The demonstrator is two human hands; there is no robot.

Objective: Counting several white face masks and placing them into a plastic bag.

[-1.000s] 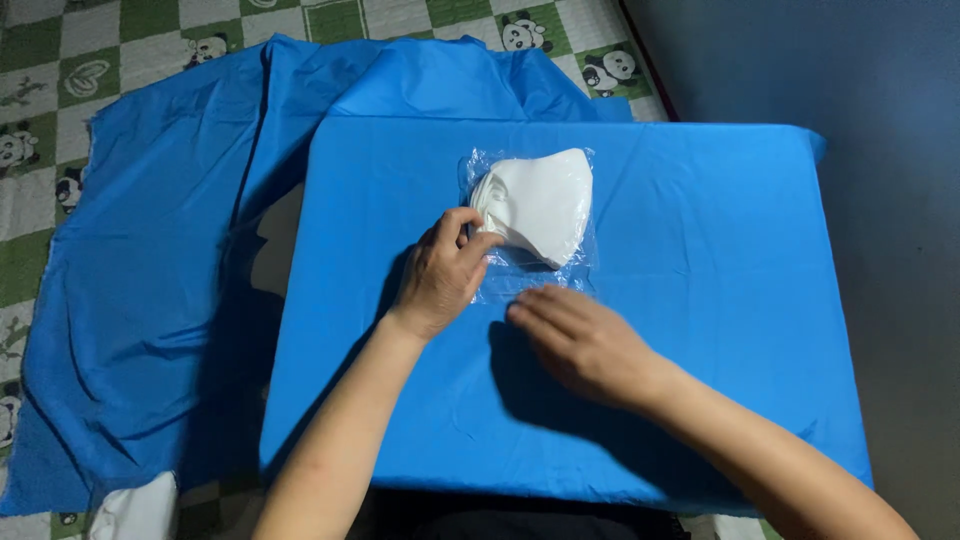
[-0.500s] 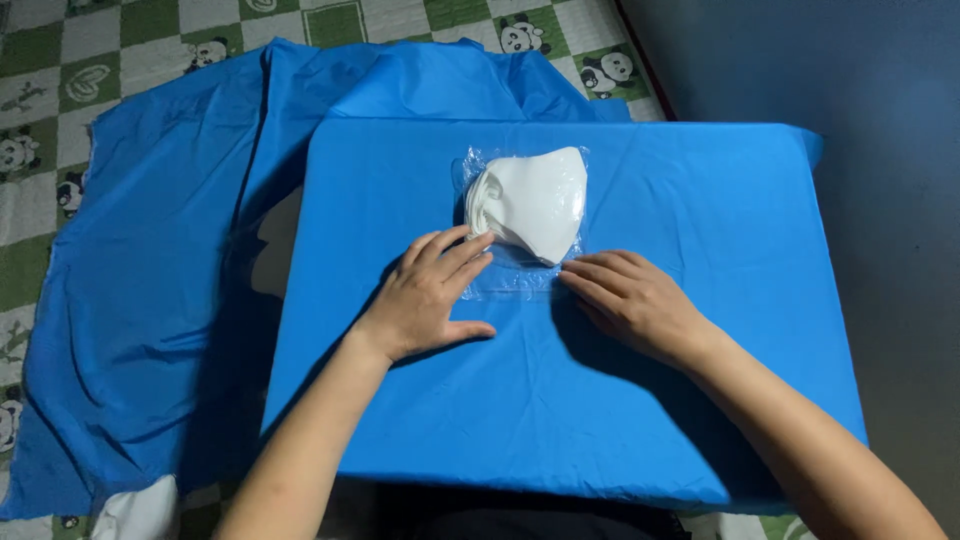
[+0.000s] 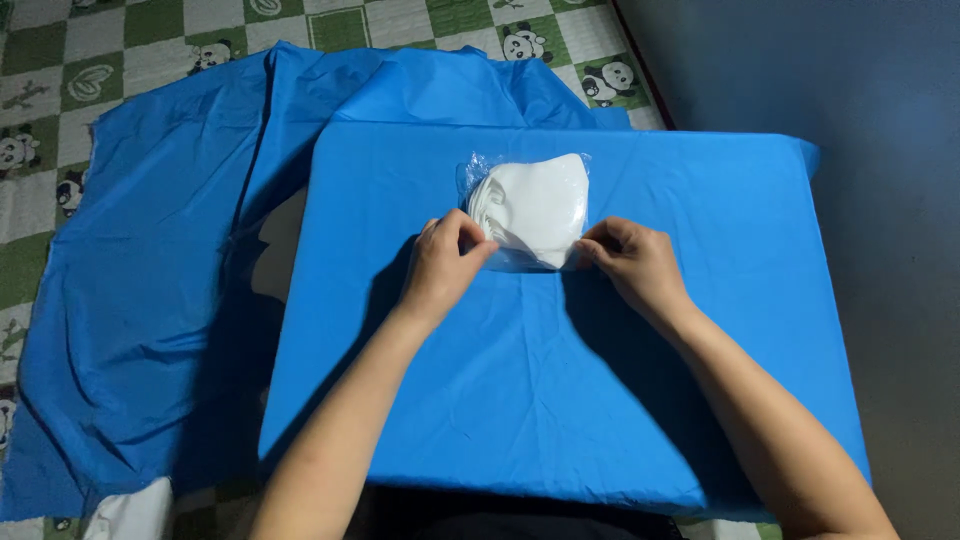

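A clear plastic bag of white face masks lies on a low table under a blue cloth. My left hand pinches the bag's near left corner. My right hand pinches its near right corner. Both hands hold the bag's near edge, which rests flat on the cloth.
A larger blue sheet spreads over the floor to the left and behind the table. The floor mat has a green and white check with panda pictures. A dark wall stands on the right. Something white lies at the lower left.
Both hands lay flat on the cloth below the bag half a second ago. They have moved up and closed their fingers on the bag's near corners.
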